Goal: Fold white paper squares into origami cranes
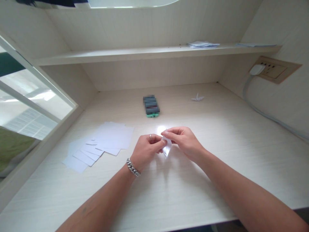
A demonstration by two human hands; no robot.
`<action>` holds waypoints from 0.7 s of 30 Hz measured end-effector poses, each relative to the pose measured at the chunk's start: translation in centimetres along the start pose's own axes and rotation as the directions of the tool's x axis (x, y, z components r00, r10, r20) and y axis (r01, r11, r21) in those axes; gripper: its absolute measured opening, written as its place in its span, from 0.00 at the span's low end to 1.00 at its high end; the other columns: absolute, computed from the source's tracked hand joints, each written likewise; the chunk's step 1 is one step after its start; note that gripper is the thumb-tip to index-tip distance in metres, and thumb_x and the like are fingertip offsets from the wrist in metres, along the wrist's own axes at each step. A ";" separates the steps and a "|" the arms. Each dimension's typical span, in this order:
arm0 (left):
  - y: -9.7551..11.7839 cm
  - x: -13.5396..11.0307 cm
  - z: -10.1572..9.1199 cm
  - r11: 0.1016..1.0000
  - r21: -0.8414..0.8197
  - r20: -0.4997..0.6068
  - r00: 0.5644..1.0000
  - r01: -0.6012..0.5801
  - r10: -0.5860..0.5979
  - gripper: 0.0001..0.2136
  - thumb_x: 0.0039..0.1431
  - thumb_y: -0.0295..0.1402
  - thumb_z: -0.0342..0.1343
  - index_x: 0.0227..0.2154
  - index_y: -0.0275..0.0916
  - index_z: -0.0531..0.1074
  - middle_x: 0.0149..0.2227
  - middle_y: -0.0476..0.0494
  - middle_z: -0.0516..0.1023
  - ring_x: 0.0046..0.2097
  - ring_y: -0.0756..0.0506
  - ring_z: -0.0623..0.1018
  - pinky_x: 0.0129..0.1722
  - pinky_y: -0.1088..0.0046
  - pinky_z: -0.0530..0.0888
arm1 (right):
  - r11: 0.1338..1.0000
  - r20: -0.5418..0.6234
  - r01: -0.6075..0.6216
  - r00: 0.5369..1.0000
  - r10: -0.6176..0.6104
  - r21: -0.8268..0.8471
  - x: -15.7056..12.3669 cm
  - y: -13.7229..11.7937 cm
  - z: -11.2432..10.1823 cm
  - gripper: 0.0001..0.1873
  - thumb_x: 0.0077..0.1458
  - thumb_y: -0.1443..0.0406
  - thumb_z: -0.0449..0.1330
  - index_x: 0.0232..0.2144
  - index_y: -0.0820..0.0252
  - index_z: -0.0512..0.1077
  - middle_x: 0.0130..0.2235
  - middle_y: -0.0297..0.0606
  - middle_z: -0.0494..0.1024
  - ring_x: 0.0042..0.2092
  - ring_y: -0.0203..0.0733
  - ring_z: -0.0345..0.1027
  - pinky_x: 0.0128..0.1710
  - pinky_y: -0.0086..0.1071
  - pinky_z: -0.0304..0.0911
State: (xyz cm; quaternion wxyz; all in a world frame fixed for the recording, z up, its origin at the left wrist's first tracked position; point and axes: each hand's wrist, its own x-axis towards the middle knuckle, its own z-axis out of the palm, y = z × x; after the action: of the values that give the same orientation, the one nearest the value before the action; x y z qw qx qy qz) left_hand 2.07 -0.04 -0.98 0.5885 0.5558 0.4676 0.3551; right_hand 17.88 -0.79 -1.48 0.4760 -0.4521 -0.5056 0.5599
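A small piece of folded white paper [167,148] is held up between both hands, just above the middle of the desk. My left hand [148,146], with a ring and a chain bracelet, pinches it from the left with the thumb on its face. From the right, my right hand [184,140] pinches the paper's upper tip between thumb and fingers. The paper tapers to a point at the bottom. My fingers hide part of its folds.
Several white paper sheets [113,135] lie fanned out at the left. A phone [151,105], partly pixelated, lies behind my hands. A small folded paper crane [197,98] stands farther right. Folded papers [203,44] rest on the shelf [120,56]. A cable [265,116] runs from the wall socket [277,69].
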 end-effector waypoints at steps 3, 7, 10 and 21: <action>-0.1 0.1 0.0 0.999 0.032 -0.003 1.000 -0.005 0.005 0.08 0.47 0.34 0.64 0.20 0.35 0.76 0.19 0.48 0.72 0.23 0.52 0.69 0.25 0.76 0.65 | 0.998 -0.032 0.019 0.999 -0.021 -0.058 0.1 0.1 -0.2 0.13 0.50 0.57 0.65 0.27 0.62 0.79 0.26 0.36 0.75 0.30 0.38 0.65 0.32 0.32 0.58; -0.3 0.2 0.1 0.997 0.077 0.012 1.000 -0.016 0.015 0.08 0.48 0.33 0.63 0.20 0.35 0.76 0.19 0.49 0.73 0.23 0.52 0.69 0.25 0.76 0.65 | 0.993 -0.056 0.044 0.997 -0.050 -0.109 0.1 0.2 -0.2 0.12 0.50 0.58 0.65 0.27 0.61 0.80 0.27 0.37 0.76 0.32 0.39 0.66 0.34 0.32 0.59; -0.4 0.2 0.1 0.995 0.100 0.019 1.000 -0.019 0.017 0.07 0.48 0.32 0.62 0.20 0.35 0.75 0.19 0.50 0.73 0.23 0.53 0.69 0.25 0.77 0.64 | 0.993 -0.047 0.057 0.997 -0.062 -0.102 0.2 0.2 -0.3 0.11 0.51 0.58 0.65 0.28 0.61 0.81 0.30 0.38 0.78 0.35 0.41 0.67 0.36 0.33 0.60; -0.6 0.3 -0.2 0.999 0.052 0.095 0.995 0.001 -0.006 0.08 0.49 0.33 0.62 0.21 0.33 0.75 0.19 0.49 0.71 0.24 0.53 0.68 0.26 0.76 0.64 | 0.995 -0.014 0.037 0.999 -0.038 -0.091 0.3 0.0 -0.6 0.13 0.53 0.57 0.63 0.29 0.62 0.81 0.31 0.39 0.78 0.34 0.40 0.69 0.35 0.33 0.60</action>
State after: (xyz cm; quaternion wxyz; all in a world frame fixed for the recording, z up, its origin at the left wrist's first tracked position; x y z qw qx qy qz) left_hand 1.87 0.23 -1.59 0.5961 0.5863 0.4489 0.3151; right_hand 18.40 -0.46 -1.48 0.4694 -0.4678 -0.5351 0.5239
